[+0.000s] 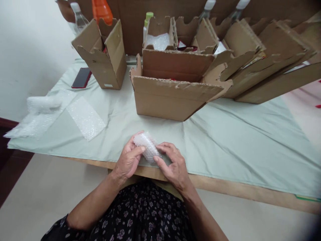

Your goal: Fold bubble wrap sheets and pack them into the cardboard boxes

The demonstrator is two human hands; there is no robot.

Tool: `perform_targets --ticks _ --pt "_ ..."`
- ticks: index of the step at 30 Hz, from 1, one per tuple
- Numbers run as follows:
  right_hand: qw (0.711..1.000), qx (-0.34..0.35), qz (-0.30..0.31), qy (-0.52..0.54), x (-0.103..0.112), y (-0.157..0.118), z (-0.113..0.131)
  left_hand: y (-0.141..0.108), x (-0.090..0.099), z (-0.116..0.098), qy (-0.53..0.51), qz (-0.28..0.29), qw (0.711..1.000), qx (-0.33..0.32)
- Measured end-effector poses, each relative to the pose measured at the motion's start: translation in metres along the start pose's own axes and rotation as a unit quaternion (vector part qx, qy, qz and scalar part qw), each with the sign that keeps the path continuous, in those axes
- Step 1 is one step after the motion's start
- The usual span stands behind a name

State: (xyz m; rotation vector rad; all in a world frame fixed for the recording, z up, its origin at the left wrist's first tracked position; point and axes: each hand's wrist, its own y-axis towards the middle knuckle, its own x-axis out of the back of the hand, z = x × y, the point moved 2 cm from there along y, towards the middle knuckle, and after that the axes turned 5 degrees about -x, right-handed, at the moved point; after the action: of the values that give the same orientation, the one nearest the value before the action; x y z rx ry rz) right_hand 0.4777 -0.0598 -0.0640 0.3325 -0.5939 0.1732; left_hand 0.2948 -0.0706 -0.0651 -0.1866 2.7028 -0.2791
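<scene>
A small bundle of bubble wrap (147, 145) is held between my two hands, just above the table's front edge. My left hand (129, 155) grips its left side, thumb on top. From the right, my right hand (172, 160) pinches the lower end with thumb and fingers. Whether anything lies inside the wrap, I cannot tell. Beyond the hands stands an open cardboard box (173, 98), wide at the front, its inside mostly hidden.
A flat bubble wrap sheet (86, 117) and a bubble wrap roll (45, 103) lie at the left. Behind them are a phone (81, 77) and a narrow cardboard box (107, 63). Several more boxes and bottles line the back. Pale green cloth (245, 144) covers the table.
</scene>
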Motion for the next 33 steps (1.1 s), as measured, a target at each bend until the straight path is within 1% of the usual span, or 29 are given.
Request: perform_targets --ticks 2,4,6,8,11,13,15,17,19,22,27,30,32,33 --pt "1.000 -0.012 -0.006 0.024 0.010 0.004 -0.001 -0.003 -0.001 -0.005 0.056 0.016 0.998 -0.018" --pt "0.999 -0.012 0.011 0.047 0.020 0.010 0.001 -0.007 -0.007 -0.010 0.125 0.047 0.990 -0.035" --pt "0.997 -0.003 0.044 0.058 0.025 0.016 0.006 -0.013 -0.015 -0.012 0.198 0.078 0.975 -0.061" --pt "0.997 0.011 0.056 0.055 0.028 0.022 0.012 -0.017 -0.022 -0.011 0.263 0.088 0.956 -0.099" --pt "0.998 0.014 0.029 0.061 0.029 0.026 0.020 -0.020 -0.027 -0.008 0.316 0.080 0.935 -0.141" --pt "0.997 -0.004 -0.001 0.083 0.032 0.025 0.020 -0.018 -0.025 -0.007 0.326 0.086 0.930 -0.146" --pt "0.993 -0.025 -0.033 0.109 0.036 0.023 0.018 -0.014 -0.023 -0.008 0.327 0.124 0.928 -0.129" --pt "0.991 -0.038 -0.040 0.123 0.041 0.021 0.015 -0.011 -0.023 -0.010 0.314 0.176 0.928 -0.097" --pt "0.992 -0.040 -0.021 0.120 0.047 0.021 0.013 -0.009 -0.022 -0.013 0.298 0.208 0.929 -0.070" --pt "0.995 -0.019 0.032 0.089 0.058 0.022 0.013 -0.006 -0.021 -0.016 0.309 0.213 0.924 -0.074" --pt "0.991 0.038 0.122 0.028 0.073 0.030 0.018 -0.002 -0.016 -0.017 0.372 0.238 0.888 -0.125" --pt "0.984 0.049 0.169 0.019 0.076 0.034 0.020 0.001 -0.014 -0.020 0.396 0.248 0.873 -0.140" --pt "0.982 0.047 0.179 0.020 0.077 0.035 0.019 0.004 -0.013 -0.026 0.423 0.269 0.853 -0.144" --pt "0.983 0.046 0.177 0.021 0.078 0.035 0.017 0.005 -0.013 -0.031 0.440 0.288 0.837 -0.150"
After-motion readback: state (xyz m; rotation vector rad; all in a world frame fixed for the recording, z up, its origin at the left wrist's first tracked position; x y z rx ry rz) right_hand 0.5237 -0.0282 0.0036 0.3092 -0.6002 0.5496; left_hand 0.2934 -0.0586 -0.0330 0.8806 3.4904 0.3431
